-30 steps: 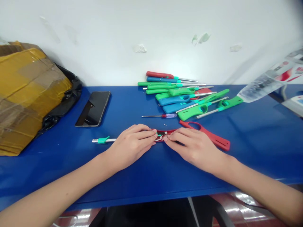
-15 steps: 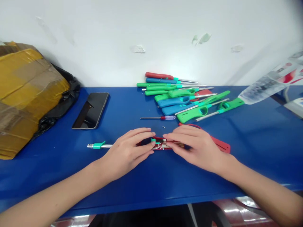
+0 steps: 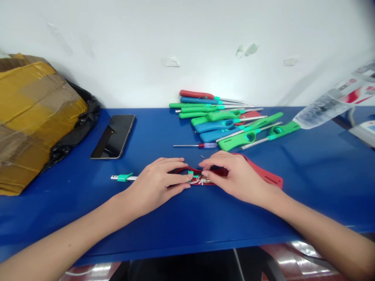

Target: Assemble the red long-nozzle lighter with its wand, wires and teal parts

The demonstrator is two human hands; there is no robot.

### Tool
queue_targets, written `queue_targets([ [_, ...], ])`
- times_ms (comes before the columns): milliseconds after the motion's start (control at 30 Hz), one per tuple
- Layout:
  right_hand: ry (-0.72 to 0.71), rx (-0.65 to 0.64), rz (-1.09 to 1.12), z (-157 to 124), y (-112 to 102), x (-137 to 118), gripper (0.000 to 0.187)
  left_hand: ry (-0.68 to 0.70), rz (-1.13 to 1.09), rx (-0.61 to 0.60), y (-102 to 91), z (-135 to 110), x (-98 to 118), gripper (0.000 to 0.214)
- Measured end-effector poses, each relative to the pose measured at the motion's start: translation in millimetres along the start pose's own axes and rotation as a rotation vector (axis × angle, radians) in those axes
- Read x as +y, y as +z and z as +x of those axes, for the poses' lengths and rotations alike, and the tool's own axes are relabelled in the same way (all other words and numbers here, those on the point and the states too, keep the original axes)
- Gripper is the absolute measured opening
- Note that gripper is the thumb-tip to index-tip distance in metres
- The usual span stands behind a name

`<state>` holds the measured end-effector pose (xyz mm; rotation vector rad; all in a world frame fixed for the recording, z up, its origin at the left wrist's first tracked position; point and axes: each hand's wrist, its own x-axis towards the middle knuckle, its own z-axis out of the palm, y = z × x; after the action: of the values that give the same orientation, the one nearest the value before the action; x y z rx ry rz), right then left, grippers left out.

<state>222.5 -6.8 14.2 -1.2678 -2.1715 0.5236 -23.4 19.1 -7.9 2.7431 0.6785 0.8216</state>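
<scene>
An opened red gas lighter [image 3: 193,183] lies on the blue table, with white wires, a green trigger piece and brass-coloured parts showing inside. Its metal tube [image 3: 133,178] points left and carries a green collar [image 3: 124,177]. My left hand [image 3: 159,181] grips the lighter's left part, fingertips on the green piece and casing. Over the right part, my right hand [image 3: 238,175] bends thumb and index finger together at the inner parts; what they pinch is hidden. A loose red casing half [image 3: 268,173] lies partly under the right hand.
A screwdriver [image 3: 205,145] and a small screw [image 3: 202,156] lie behind the hands. Several green, blue and red lighters [image 3: 225,125] are piled near the wall. To the left are a phone [image 3: 113,136] and a taped box [image 3: 35,117]; a clear plastic bag [image 3: 319,109] is at right.
The small white piece seen at my right fingertips is no longer visible. My right thumb has shifted slightly left over the inner parts. My left hand stays on the lighter.
</scene>
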Motion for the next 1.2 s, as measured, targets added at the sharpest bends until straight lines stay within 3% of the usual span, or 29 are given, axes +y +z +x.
queue_targets([
  [167, -0.004, -0.036, 0.054, -3, 2, 0, 0.011, 0.003, -0.015, -0.003, -0.7, 1, 3, 0.017],
  [500, -0.068, -0.094, 0.046, -2, -5, 0, 0.008, -0.195, -0.254, -0.144, -11.5, 16, 5, 0.009],
  [600, -0.134, -0.099, 0.021, -2, -14, 7, 0.011, -0.153, -0.226, -0.212, -14.0, 15, 2, 0.019],
  [733, -0.255, -0.217, -0.004, -1, -22, 16, 0.014, -0.072, -0.163, -0.264, -17.1, 12, -2, 0.026],
  [1200, -0.420, -0.284, -0.016, 6, -17, 26, 0.021, 0.030, -0.078, -0.212, -13.1, 9, -3, 0.017],
])
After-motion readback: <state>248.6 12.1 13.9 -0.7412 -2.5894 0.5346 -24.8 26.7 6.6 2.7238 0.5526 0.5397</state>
